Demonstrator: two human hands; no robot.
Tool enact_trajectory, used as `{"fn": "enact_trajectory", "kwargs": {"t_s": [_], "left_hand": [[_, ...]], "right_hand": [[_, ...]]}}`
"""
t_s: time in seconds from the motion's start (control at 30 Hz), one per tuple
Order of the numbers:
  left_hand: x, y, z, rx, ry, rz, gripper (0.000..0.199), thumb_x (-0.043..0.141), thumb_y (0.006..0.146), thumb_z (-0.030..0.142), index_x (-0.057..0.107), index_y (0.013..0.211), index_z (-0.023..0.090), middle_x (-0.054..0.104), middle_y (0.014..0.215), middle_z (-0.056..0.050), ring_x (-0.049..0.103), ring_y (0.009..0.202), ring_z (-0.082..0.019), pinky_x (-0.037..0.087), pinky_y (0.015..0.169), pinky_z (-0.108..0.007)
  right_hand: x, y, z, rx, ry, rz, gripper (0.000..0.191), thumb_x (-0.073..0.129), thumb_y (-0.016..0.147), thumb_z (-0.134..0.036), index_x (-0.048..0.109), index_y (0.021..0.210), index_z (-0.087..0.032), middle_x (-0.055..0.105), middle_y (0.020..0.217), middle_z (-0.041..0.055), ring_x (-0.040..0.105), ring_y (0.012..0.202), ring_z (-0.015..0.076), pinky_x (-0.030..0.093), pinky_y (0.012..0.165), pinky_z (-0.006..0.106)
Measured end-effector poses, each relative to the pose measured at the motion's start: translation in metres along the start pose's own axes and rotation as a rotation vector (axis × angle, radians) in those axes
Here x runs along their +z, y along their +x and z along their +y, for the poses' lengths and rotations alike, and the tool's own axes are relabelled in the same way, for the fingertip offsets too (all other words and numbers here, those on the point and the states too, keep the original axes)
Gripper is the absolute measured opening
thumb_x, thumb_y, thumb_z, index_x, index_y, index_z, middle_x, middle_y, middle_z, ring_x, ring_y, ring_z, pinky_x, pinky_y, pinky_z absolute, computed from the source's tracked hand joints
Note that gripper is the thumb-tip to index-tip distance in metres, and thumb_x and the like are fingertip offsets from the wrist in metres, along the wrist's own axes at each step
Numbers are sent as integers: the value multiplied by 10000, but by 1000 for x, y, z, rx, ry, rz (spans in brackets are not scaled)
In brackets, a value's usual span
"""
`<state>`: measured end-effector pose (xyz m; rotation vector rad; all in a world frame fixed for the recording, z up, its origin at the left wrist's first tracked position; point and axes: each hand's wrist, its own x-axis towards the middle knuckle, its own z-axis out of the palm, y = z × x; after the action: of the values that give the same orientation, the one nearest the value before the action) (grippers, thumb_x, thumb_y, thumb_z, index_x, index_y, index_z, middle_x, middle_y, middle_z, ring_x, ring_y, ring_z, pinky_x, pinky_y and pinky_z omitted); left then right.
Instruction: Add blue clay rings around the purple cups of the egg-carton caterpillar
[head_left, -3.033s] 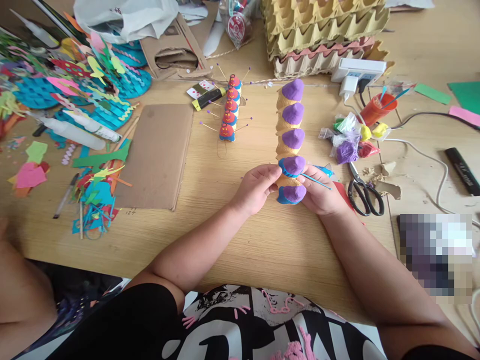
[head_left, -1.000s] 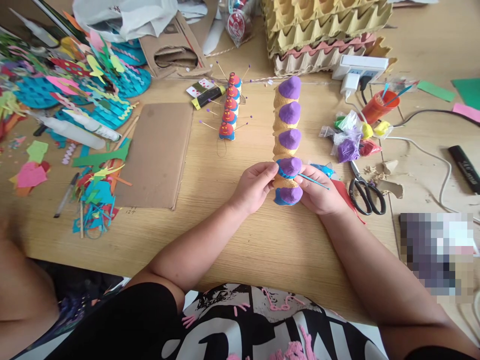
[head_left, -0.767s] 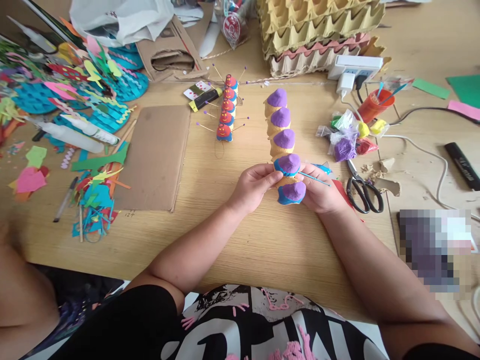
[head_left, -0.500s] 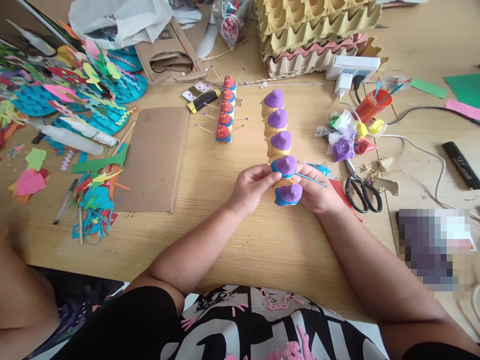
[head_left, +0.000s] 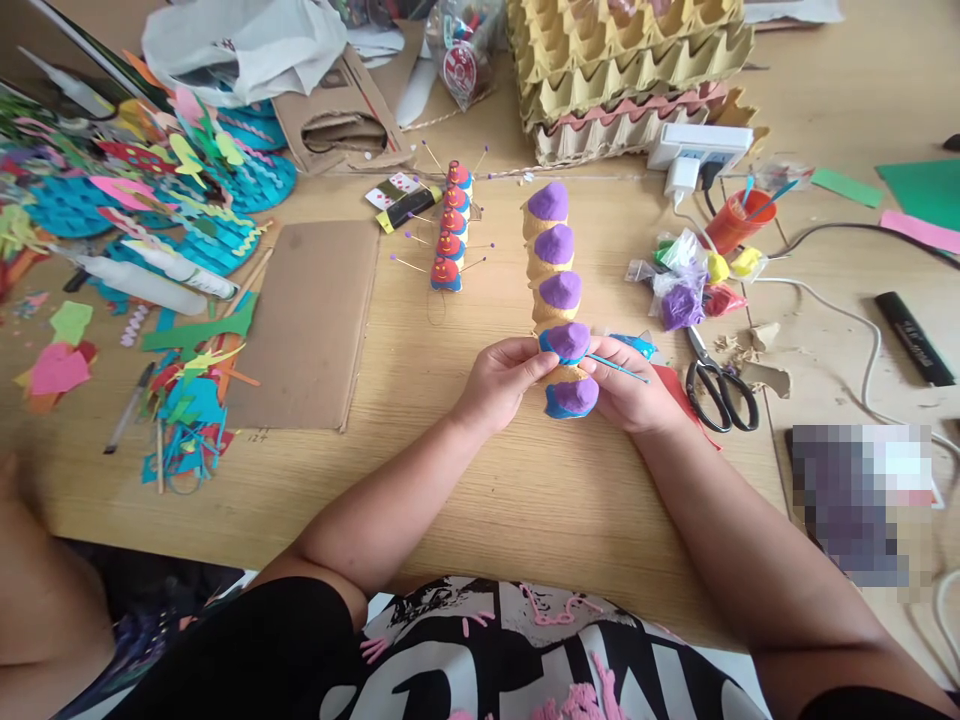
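Your left hand [head_left: 501, 383] gripped the left edge of the purple-topped carton strip [head_left: 560, 291], its thumb pressed on the blue band of the second bump from your end. Your right hand [head_left: 631, 388] had its fingers closed around a thin blue stick [head_left: 619, 368], their tips against the strip's right side. The strip was in front of you over the table [head_left: 450, 500], pointing away from you. Beyond your left hand stood a red-and-blue strip [head_left: 450, 245]; scissors [head_left: 721, 392] lay to the right of your right hand.
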<state>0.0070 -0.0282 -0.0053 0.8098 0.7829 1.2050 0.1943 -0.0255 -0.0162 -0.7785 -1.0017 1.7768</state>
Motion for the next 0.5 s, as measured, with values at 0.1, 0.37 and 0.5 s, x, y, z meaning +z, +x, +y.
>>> {"fn": "enact_trajectory", "kwargs": {"t_s": [0.1,0.37,0.5], "left_hand": [[-1,0,-3,24,28,32,482,1048,676,608,827,724,183,817,784,-30,719,755,-142,578,773,-287],[0,-1,-2,24,8,30,496,1047,662,632,835,742,191,808,786,-33,734,768,-162,596,783,-316],[1,-1,-1,-30,-41,32,531,1053,635,659,841,773,192,793,785,-32,730,741,-161,581,709,-311]], "right_hand": [[1,-1,0,7,-22,4,357,987,807,-542,823,972,-271,860,920,24,843,1001,259,709,960,464],[2,-1,2,0,-16,18,337,985,807,-535,830,969,-284,866,925,19,848,994,261,712,962,471],[1,-1,2,1,-11,38,378,994,786,-552,829,997,-285,870,943,20,846,981,254,716,936,462]]}}
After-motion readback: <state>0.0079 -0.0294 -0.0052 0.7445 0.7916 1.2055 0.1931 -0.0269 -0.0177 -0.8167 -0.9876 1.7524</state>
